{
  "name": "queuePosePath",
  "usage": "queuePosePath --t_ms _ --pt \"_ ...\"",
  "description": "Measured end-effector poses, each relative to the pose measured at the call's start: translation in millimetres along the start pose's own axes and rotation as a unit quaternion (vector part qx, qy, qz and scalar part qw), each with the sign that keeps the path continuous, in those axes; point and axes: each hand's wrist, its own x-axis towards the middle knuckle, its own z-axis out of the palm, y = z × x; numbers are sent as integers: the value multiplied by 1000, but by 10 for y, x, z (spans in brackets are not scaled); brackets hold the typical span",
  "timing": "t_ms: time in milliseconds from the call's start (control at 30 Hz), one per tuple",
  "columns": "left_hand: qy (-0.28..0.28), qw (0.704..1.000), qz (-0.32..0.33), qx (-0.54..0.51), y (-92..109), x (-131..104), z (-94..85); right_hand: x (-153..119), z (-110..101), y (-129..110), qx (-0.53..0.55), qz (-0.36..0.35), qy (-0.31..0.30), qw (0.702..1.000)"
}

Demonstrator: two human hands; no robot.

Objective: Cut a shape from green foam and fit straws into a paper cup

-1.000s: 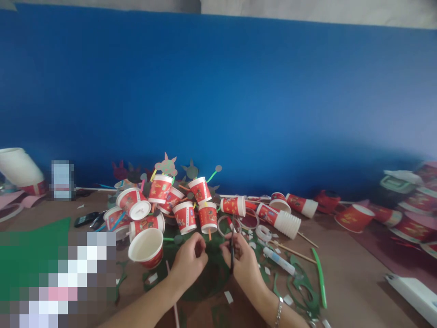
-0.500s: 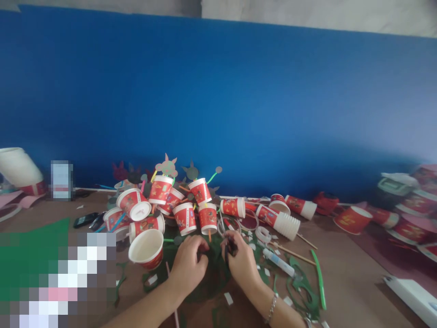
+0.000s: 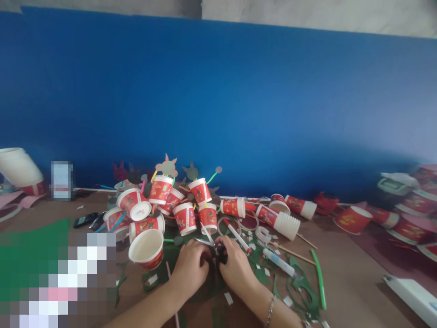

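My right hand (image 3: 235, 264) is closed around a pair of scissors (image 3: 206, 237). The dark handles are mostly hidden by its fingers, and the parted blades point away and to the left. Close beside it, my left hand (image 3: 191, 265) is curled with thumb and fingers together near the blades; whatever it pinches is hidden. Dark green paper (image 3: 201, 291) lies beneath both hands. Just beyond the fingertips stand red paper cups (image 3: 185, 218) with straws and paper animal heads attached. A white marker with a red tip (image 3: 239, 236) lies behind my right hand.
An open cup (image 3: 146, 248) stands left of my hands. To the right are a stack of cups (image 3: 278, 222), a roll of tape (image 3: 263, 234), a glue tube (image 3: 278, 262), a green straw (image 3: 318, 279) and cut scraps. A blue wall (image 3: 239, 100) rises behind the table.
My right hand has shifted slightly left, closer to my left hand. The scissors have swung from pointing away to pointing left, with their blades spread, and the marker shows more fully.
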Motion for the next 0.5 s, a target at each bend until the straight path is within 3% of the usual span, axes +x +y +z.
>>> queuePosePath --t_ms 200,400,500 --pt "-12 1000 0 15 18 2 -15 1 14 23 19 19 26 999" --pt "-8 1000 -5 -5 -7 -3 -9 -38 -24 42 93 -31 37 994" --pt "8 999 -9 -46 17 -8 -28 -58 -49 51 103 -73 86 988"
